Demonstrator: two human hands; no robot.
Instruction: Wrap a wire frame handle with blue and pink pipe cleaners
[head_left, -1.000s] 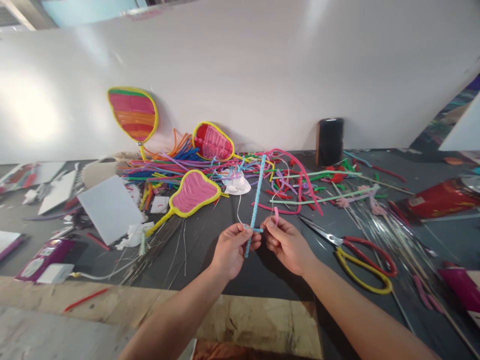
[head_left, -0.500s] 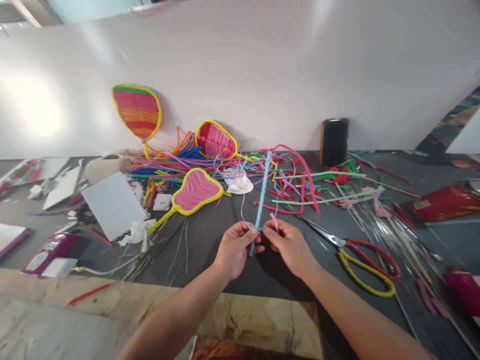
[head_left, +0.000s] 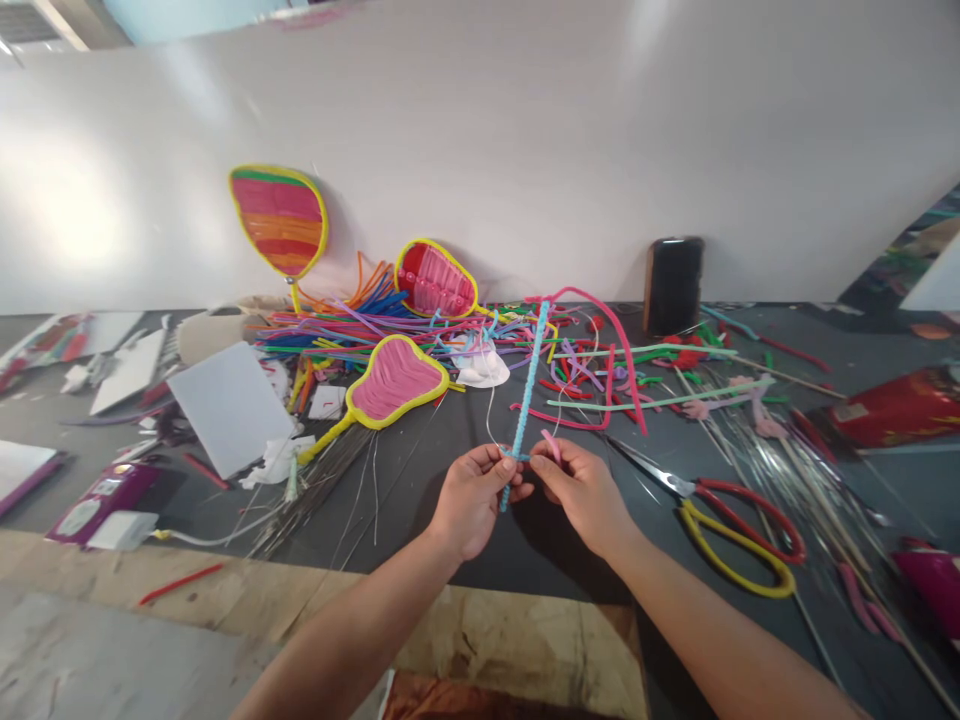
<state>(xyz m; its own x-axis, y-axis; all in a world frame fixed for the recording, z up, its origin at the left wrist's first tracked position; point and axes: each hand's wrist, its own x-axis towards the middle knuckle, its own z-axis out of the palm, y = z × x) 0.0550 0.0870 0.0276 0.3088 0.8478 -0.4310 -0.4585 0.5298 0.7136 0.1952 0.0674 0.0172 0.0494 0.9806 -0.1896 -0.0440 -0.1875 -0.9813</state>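
My left hand is closed round the lower part of a light blue pipe cleaner stem, which looks twisted or wrapped and stands nearly upright. Its lower tip shows below my fingers. Close beside it, my right hand pinches a short blue end that runs across from the stem. A pink pipe cleaner piece sticks up at the right fingers; how it is held is hidden. From the stem's top a bright pink pipe cleaner curves to the right. Thin wire rises near my left fingertips.
Scissors with red and yellow handles lie right of my hands. Behind are a pink paddle shape with yellow edging, heaped pipe cleaners and a phone against the white board. Wires lie left; a red can lies right.
The whole view has shifted slightly, so things sit a little further right. Both hands keep nearly the same grip on the blue pipe cleaner.
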